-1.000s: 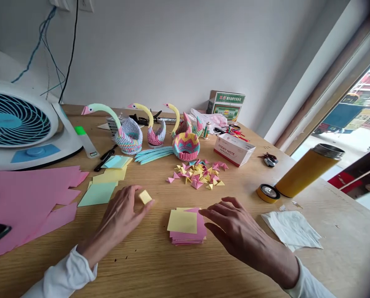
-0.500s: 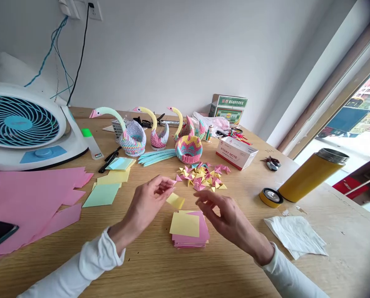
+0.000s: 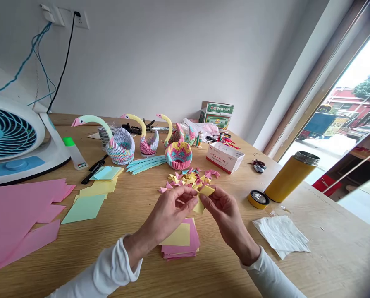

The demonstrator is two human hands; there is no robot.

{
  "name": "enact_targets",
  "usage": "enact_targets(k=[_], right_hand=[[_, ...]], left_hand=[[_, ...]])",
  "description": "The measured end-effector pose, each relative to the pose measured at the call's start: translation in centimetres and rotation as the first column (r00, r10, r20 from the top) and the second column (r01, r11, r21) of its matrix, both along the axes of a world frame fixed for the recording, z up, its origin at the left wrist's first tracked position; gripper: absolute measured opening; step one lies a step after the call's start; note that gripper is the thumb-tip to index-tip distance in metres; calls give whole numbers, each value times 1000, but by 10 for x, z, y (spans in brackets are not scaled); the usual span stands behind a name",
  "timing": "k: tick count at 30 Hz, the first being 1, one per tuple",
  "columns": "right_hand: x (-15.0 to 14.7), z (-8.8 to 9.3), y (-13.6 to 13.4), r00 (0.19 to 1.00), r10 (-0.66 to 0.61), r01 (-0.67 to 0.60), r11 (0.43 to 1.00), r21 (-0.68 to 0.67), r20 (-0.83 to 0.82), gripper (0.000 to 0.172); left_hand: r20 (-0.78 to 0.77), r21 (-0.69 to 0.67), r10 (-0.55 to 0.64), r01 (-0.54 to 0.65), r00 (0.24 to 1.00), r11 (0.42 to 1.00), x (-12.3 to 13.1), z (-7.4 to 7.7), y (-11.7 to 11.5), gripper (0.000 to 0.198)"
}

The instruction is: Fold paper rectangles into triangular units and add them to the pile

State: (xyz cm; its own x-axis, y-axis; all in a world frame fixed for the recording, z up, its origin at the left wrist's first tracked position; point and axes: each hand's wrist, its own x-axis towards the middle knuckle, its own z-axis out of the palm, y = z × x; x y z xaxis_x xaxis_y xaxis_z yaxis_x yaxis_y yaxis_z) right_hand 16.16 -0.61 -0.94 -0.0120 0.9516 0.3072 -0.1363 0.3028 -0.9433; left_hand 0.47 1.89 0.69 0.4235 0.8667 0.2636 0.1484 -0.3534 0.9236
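Note:
My left hand [image 3: 175, 211] and my right hand [image 3: 223, 213] pinch a small folded piece of yellow paper [image 3: 206, 191] between them, its lower part hanging down between the fingers. Both hands are closed on it, above the table. Just below lies a stack of pink and yellow sticky notes [image 3: 180, 238], a yellow one on top, partly covered by my left hand. Beyond my fingertips spreads a loose pile of small folded paper triangles [image 3: 189, 178] in pink, yellow and a little blue.
Paper swans [image 3: 120, 145] stand at the back beside blue paper strips [image 3: 146, 164]. Right are a sticky note box [image 3: 225, 157], a yellow bottle [image 3: 290, 178], its lid [image 3: 258, 199] and a white tissue [image 3: 280, 236]. Left are a fan [image 3: 14, 136], pink sheets [image 3: 17, 219] and green paper [image 3: 84, 208].
My right hand has come over to the yellow paper, which my left hand alone held before. Both hands now grip it, and the whole view has shifted to the right.

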Motion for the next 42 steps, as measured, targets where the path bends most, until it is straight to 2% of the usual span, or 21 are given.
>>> enact_targets(k=[6, 15, 19, 24, 30, 33, 36, 39, 42], right_hand=[[-1, -5, -2, 998, 45, -45, 999, -6, -36, 17], [2, -12, -6, 998, 52, -54, 996, 64, 33, 7], [4, -12, -8, 995, 46, -57, 990, 125, 92, 11], [6, -11, -6, 991, -13, -13, 979, 203, 130, 13], [5, -12, -6, 977, -151, 96, 943, 320, 150, 16], [8, -12, -8, 981, -131, 95, 967, 237, 140, 12], [13, -9, -8, 988, -101, 89, 990, 111, 112, 16], [18, -1, -7, 971, -52, 39, 998, 58, 234, 22], [22, 5, -7, 937, 10, -37, 997, 71, 349, 24]], left_hand=[[24, -40, 10, -9, 1000, 999, -2, -3, 4, 21], [126, -140, -38, 56, 991, 989, -3, -1, -1, 25], [209, -210, -47, 92, 977, 973, -2, 1, -5, 22], [290, -351, -56, 161, 955, 923, -1, 6, -9, 28], [283, -495, -21, 165, 959, 853, -3, 5, -10, 35], [328, -472, 9, 156, 945, 867, -3, 0, -8, 30], [295, -381, -18, 135, 955, 915, -3, -3, -5, 23], [191, -270, -47, 99, 981, 958, -4, -5, -5, 15], [92, -192, -63, 80, 994, 978, -5, -5, -8, 13]])
